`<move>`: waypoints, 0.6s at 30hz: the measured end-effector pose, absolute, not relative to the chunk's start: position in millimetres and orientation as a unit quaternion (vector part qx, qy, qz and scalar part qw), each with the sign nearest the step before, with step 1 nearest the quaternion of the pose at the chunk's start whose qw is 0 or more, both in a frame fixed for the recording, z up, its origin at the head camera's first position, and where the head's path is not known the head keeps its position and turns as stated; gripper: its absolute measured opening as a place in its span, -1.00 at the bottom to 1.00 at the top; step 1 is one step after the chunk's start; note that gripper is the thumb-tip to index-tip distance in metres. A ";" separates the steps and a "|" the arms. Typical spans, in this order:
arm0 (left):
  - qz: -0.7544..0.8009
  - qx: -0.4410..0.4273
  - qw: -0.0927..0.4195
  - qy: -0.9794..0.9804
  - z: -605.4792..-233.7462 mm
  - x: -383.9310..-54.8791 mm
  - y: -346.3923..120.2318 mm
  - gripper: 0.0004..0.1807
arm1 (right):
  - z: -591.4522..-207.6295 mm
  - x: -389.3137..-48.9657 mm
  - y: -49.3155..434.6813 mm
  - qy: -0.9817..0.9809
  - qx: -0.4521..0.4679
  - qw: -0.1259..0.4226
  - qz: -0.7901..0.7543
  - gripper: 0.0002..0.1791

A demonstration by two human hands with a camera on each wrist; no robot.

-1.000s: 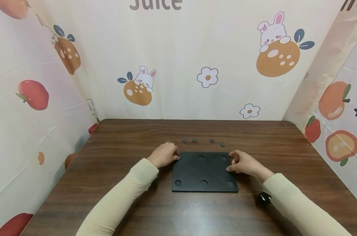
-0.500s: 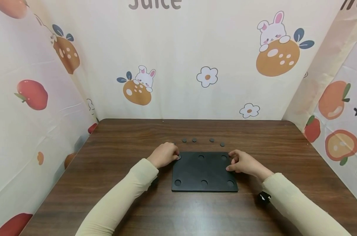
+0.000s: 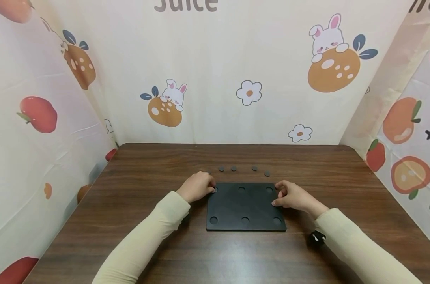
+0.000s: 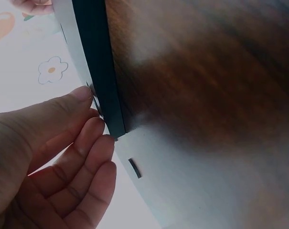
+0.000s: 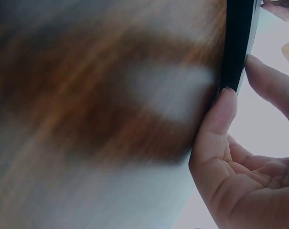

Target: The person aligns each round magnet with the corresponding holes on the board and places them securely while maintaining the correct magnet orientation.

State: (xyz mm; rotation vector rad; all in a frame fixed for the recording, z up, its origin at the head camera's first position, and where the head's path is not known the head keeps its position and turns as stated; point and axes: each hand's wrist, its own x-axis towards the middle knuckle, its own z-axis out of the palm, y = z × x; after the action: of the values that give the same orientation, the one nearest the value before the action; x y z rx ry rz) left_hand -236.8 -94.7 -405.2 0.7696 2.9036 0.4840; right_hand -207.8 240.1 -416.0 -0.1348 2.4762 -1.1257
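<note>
A black rectangular board (image 3: 245,206) with several round recesses lies flat on the wooden table. At its far left corner, my left hand (image 3: 197,187) has thumb and index finger together over the corner recess. The left wrist view shows the thin edge of a small black disc (image 4: 97,106) at those fingertips, mostly hidden by them. My right hand (image 3: 294,196) holds the board near its far right corner. In the right wrist view, its thumb (image 5: 266,78) meets the board's top face, while a bent finger (image 5: 225,107) lies against the side edge.
Beyond the board lie several loose black discs, among them a left one (image 3: 221,169) and a right one (image 3: 267,173). Another disc (image 4: 134,168) sits past the left fingertips, nearly hidden in the head view. A printed curtain (image 3: 208,110) stands behind the table (image 3: 158,161).
</note>
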 end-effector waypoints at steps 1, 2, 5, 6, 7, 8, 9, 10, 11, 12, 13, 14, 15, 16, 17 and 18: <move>0.160 0.253 0.049 0.953 -405.3 -236.8 -95.0 -0.83 | -416.1 -207.9 240.1 0.890 -0.048 0.208 -0.403 -0.23; 0.161 0.254 0.049 0.953 -405.3 -236.7 -95.2 -0.84 | -416.1 -208.0 240.0 0.890 -0.048 0.207 -0.403 -0.23; 0.162 0.253 0.051 0.952 -406.0 -237.2 -95.8 -0.83 | -415.8 -208.0 239.6 0.891 -0.047 0.207 -0.400 -0.24; 0.163 0.252 0.052 0.952 -406.0 -237.2 -95.9 -0.83 | -415.8 -208.1 239.4 0.892 -0.047 0.206 -0.400 -0.24; 0.163 0.252 0.053 0.953 -406.0 -237.3 -95.9 -0.83 | -415.8 -208.0 239.3 0.892 -0.047 0.205 -0.399 -0.24; 0.164 0.250 0.055 0.953 -405.8 -237.3 -95.8 -0.83 | -415.8 -208.0 239.2 0.893 -0.047 0.205 -0.399 -0.24; 0.165 0.249 0.058 0.953 -405.5 -237.1 -95.9 -0.83 | -415.9 -208.0 239.2 0.893 -0.048 0.204 -0.398 -0.24; 0.168 0.248 0.059 0.952 -405.2 -236.9 -96.1 -0.84 | -416.0 -208.0 239.1 0.894 -0.048 0.203 -0.398 -0.24; 0.171 0.247 0.061 0.952 -404.8 -236.7 -96.3 -0.84 | -416.1 -207.9 239.1 0.894 -0.049 0.203 -0.398 -0.24; 0.175 0.245 0.062 0.952 -404.6 -236.6 -96.6 -0.84 | -416.2 -207.9 239.1 0.894 -0.049 0.202 -0.398 -0.24; 0.177 0.244 0.062 0.951 -404.6 -236.6 -97.0 -0.83 | -416.4 -207.8 239.1 0.893 -0.050 0.201 -0.398 -0.24; 0.181 0.242 0.061 0.951 -404.4 -236.7 -97.5 -0.83 | -416.5 -207.8 239.2 0.893 -0.050 0.201 -0.399 -0.24; 0.185 0.240 0.058 0.951 -404.3 -236.8 -98.0 -0.83 | -416.7 -207.7 239.2 0.893 -0.051 0.201 -0.400 -0.24; 0.188 0.239 0.054 0.951 -404.3 -237.1 -98.7 -0.82 | -416.8 -207.7 239.3 0.893 -0.051 0.201 -0.400 -0.24; 0.191 0.236 0.049 0.951 -404.2 -237.5 -99.4 -0.82 | -416.9 -207.7 239.5 0.892 -0.051 0.201 -0.401 -0.24; 0.193 0.235 0.044 0.952 -403.9 -237.9 -100.1 -0.81 | -416.9 -207.6 239.6 0.892 -0.050 0.202 -0.401 -0.24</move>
State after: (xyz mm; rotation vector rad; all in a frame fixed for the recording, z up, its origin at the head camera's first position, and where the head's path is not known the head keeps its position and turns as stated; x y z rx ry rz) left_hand -237.9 -100.1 -403.9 0.7191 2.9090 0.5893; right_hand -207.6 239.6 -416.9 -0.1401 2.4916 -1.1204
